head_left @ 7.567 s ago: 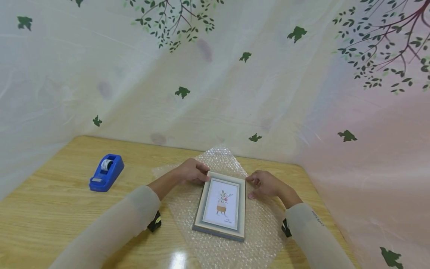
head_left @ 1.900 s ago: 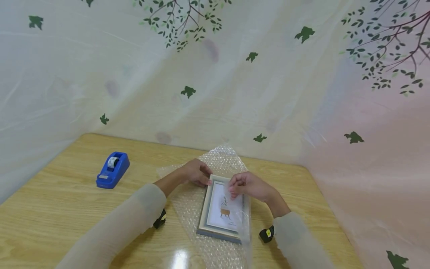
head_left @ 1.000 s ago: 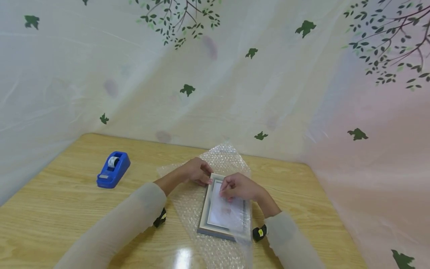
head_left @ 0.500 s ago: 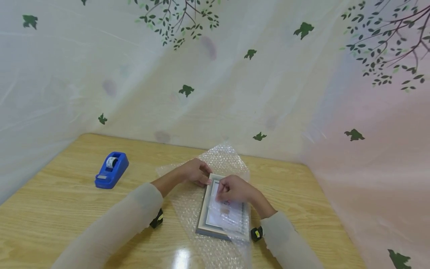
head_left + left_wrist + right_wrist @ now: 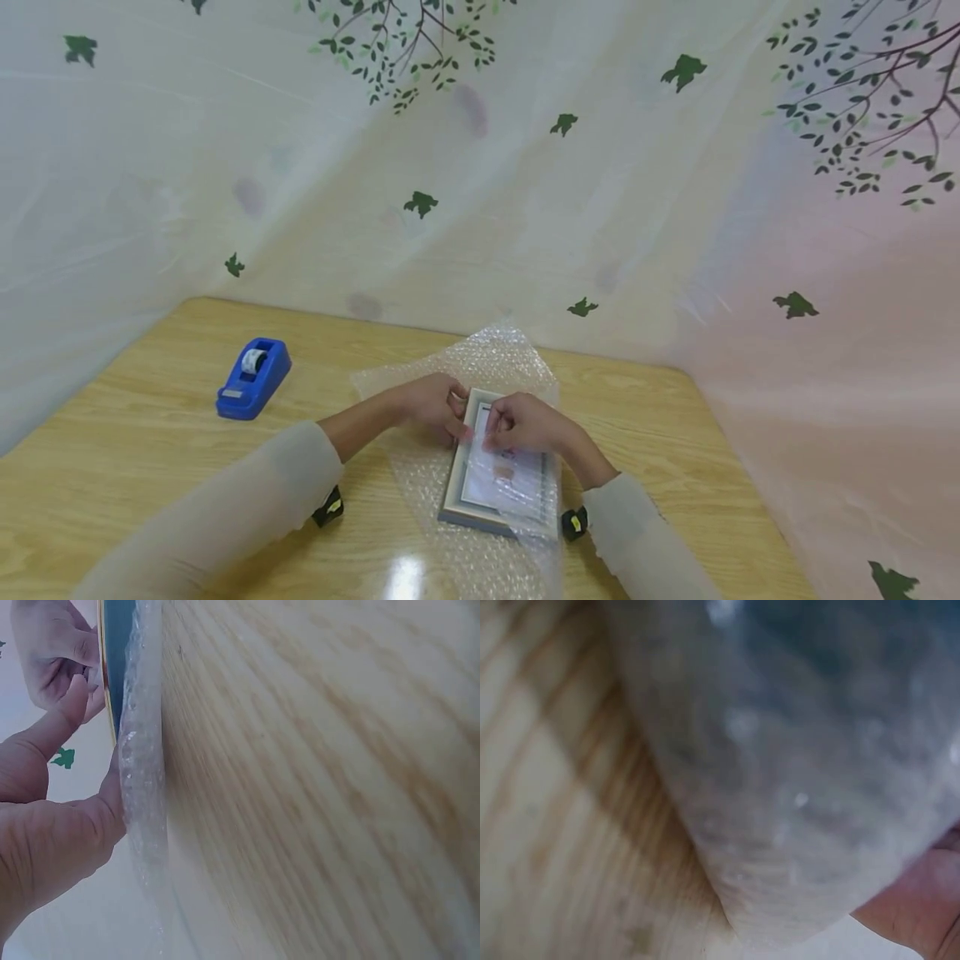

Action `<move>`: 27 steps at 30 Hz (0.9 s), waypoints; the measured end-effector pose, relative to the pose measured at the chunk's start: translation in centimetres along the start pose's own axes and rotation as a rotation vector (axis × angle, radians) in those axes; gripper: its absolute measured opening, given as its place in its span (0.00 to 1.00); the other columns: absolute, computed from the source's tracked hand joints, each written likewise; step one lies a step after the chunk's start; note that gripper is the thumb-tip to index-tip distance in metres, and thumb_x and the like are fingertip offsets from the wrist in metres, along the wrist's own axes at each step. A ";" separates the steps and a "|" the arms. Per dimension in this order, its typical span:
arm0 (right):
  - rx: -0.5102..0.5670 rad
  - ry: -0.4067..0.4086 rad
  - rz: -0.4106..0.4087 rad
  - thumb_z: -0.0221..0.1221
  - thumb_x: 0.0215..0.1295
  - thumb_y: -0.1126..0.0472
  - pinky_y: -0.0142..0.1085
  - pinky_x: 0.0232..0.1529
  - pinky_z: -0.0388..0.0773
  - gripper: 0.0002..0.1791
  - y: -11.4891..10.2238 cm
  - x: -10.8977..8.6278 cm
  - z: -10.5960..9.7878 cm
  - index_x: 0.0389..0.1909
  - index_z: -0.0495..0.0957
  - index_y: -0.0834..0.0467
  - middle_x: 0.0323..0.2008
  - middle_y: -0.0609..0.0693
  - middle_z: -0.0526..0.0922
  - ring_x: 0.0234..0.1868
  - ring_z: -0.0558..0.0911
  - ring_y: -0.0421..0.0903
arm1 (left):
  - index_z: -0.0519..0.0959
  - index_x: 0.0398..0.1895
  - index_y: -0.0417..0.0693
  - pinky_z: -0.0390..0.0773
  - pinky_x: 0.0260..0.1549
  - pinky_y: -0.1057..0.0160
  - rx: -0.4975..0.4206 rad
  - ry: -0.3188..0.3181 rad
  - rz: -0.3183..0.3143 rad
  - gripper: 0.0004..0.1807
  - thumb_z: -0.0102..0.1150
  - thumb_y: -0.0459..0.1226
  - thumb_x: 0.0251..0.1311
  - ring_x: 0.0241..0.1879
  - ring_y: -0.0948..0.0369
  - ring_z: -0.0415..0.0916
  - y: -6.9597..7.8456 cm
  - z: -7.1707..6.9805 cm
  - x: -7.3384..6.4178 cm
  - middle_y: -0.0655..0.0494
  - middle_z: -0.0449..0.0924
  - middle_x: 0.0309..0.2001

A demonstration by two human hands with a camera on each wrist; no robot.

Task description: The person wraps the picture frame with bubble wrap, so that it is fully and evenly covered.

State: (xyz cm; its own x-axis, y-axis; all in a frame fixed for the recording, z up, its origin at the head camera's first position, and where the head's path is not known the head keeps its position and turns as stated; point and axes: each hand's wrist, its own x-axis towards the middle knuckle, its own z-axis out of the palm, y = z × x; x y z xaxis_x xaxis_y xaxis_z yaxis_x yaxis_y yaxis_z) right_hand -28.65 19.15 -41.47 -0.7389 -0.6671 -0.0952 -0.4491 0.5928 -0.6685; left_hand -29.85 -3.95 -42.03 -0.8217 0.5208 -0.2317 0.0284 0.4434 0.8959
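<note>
A picture frame (image 5: 459, 492) with a pale border lies face up on a sheet of bubble wrap (image 5: 495, 354). The wrap's right side is folded over the frame's face, blurring the print beneath. My right hand (image 5: 528, 423) pinches the edge of that fold above the picture; the right wrist view is filled by the cloudy wrap (image 5: 780, 787). My left hand (image 5: 433, 407) is at the frame's left edge, thumb toward its face. In the left wrist view, a finger (image 5: 112, 799) of it touches the frame's side by the wrap, the thumb raised apart.
A blue tape dispenser (image 5: 253, 379) with a roll of tape stands at the left on the wooden table (image 5: 135, 467). Behind the table hangs a pale curtain (image 5: 315, 192) with leaf and bird prints. Dark wrist cameras (image 5: 574, 523) hang under both wrists.
My right hand has left the frame's right corner and brought the wrap's right side leftward over the picture. My left hand has just shifted slightly down the frame's left edge.
</note>
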 end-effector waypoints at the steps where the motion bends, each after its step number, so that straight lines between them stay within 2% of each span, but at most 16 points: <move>1: -0.007 0.003 0.002 0.72 0.60 0.64 0.29 0.22 0.71 0.07 0.0 0.0 0.0 0.31 0.81 0.58 0.18 0.42 0.79 0.19 0.76 0.36 | 0.64 0.66 0.23 0.87 0.38 0.58 0.005 -0.007 0.009 0.44 0.79 0.29 0.49 0.32 0.52 0.87 0.0 0.1 -0.1 0.44 0.84 0.43; 6: -0.031 0.023 0.024 0.73 0.60 0.62 0.30 0.24 0.71 0.12 0.0 -0.2 -0.1 0.35 0.77 0.59 0.20 0.43 0.77 0.21 0.75 0.37 | 0.66 0.63 0.25 0.86 0.33 0.61 0.049 0.009 0.040 0.43 0.81 0.28 0.44 0.28 0.56 0.85 -0.1 0.5 -0.4 0.46 0.81 0.39; 11: -0.030 0.038 0.009 0.74 0.59 0.62 0.31 0.26 0.74 0.15 0.5 -0.6 -0.4 0.37 0.76 0.59 0.23 0.43 0.78 0.24 0.76 0.37 | 0.66 0.61 0.25 0.86 0.33 0.61 0.016 0.007 0.035 0.42 0.79 0.25 0.42 0.29 0.57 0.84 0.3 0.9 -0.4 0.45 0.80 0.38; 18: 0.087 0.006 -0.030 0.68 0.63 0.67 0.34 0.38 0.82 0.12 1.4 -2.3 -2.2 0.46 0.79 0.62 0.33 0.50 0.86 0.35 0.85 0.44 | 0.65 0.61 0.24 0.86 0.32 0.60 -0.010 -0.002 0.040 0.41 0.77 0.23 0.43 0.27 0.57 0.84 0.3 1.2 -0.6 0.45 0.81 0.35; 22: 0.083 0.086 -0.032 0.66 0.65 0.69 0.37 0.46 0.83 0.13 2.1 -3.8 -3.4 0.49 0.80 0.64 0.40 0.53 0.86 0.43 0.84 0.48 | 0.65 0.63 0.24 0.86 0.33 0.60 -0.022 -0.007 0.034 0.41 0.76 0.23 0.44 0.28 0.56 0.85 0.3 1.1 -0.8 0.45 0.81 0.36; 27: -0.035 0.190 -0.007 0.68 0.65 0.67 0.48 0.57 0.81 0.14 2.9 -5.6 -4.4 0.50 0.82 0.61 0.47 0.54 0.86 0.51 0.84 0.52 | 0.64 0.64 0.24 0.86 0.34 0.61 -0.019 -0.001 0.033 0.42 0.76 0.23 0.44 0.28 0.56 0.84 0.2 1.1 -0.8 0.45 0.80 0.38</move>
State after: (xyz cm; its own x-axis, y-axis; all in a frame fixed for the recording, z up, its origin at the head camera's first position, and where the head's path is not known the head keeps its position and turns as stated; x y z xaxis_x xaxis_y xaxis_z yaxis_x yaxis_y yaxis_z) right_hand -28.04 26.60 -39.64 -0.8157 -0.5760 0.0524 -0.4692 0.6060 -0.6423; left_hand -28.57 -3.46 -42.11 -0.8197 0.5360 -0.2021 0.0447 0.4115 0.9103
